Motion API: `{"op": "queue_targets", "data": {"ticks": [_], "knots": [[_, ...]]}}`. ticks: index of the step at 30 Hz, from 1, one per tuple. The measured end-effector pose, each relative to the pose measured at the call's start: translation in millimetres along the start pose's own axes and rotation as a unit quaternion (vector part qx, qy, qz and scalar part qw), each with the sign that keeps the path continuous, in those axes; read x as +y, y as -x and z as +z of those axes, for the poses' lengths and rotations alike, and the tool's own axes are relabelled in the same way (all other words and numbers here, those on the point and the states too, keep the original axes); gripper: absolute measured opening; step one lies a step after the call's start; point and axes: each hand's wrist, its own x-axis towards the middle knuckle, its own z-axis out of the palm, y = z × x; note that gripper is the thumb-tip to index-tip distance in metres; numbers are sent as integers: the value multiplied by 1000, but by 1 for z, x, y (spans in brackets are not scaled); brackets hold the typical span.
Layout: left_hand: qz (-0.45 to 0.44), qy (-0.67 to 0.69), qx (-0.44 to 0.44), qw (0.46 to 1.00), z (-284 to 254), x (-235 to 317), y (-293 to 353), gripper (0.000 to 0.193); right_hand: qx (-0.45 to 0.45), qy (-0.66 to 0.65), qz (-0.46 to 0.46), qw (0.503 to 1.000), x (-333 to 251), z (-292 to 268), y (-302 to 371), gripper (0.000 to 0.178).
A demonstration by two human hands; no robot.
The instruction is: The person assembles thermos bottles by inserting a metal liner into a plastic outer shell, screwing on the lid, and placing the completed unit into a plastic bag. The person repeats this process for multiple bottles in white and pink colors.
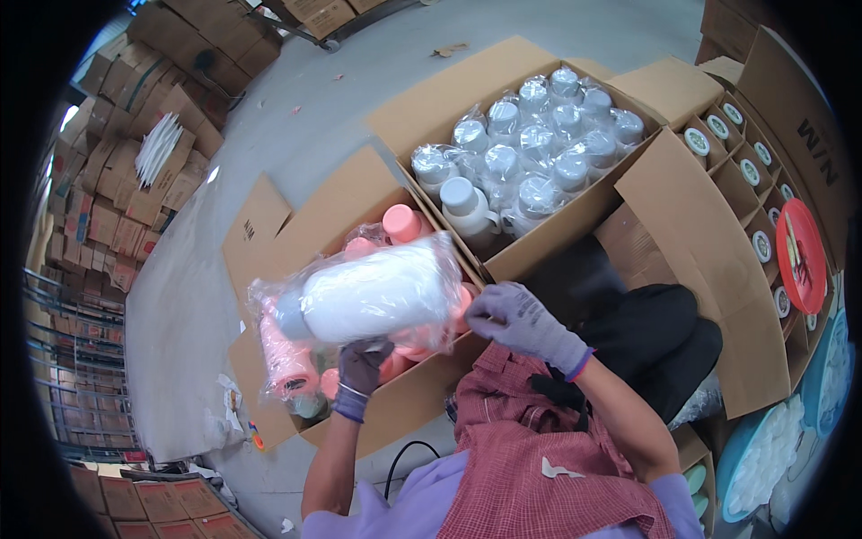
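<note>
Right now, a wrapped bottle [377, 292], white with a pale blue-grey cap, is held tilted almost onto its side above the near box [435, 386], whose pink bottles [401, 223] show around and beneath it. The gloved left hand [362, 364] supports it from below, fingers bent against the loose clear bag [440, 260]. The gloved right hand [521, 319] is just beside the bag's other end, its fingers curled nearly together; whether they pinch any film, I cannot tell. The step in hand looks like handling this one bottle in its bag. As I judge it, the next move calls for a steady grip from below, since the film looks slick, and for room past the neighbouring caps. Beyond stands the far box [548, 232], full of white bottles [501, 162] with grey-blue caps, most of them bagged.

As for writing, bold black lettering [819, 148] is printed on a raised flap of the divided box [709, 314] at the right. The round lids [761, 245] inside carry small emblems, too fine to read, and the right glove bears pale print, also illegible.
</note>
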Motion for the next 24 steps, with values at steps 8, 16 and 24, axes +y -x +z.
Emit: {"op": "queue_targets", "data": {"ticks": [8, 16, 24], "knots": [[76, -200, 293, 932, -104, -64, -57, 14, -28, -37, 173, 984, 38, 11, 92, 28], [-215, -185, 233, 930, -66, -71, -92, 37, 19, -43, 196, 980, 33, 3, 97, 27], [46, -735, 107, 668, 25, -81, -41, 100, 8, -24, 182, 983, 37, 14, 91, 28]]}}
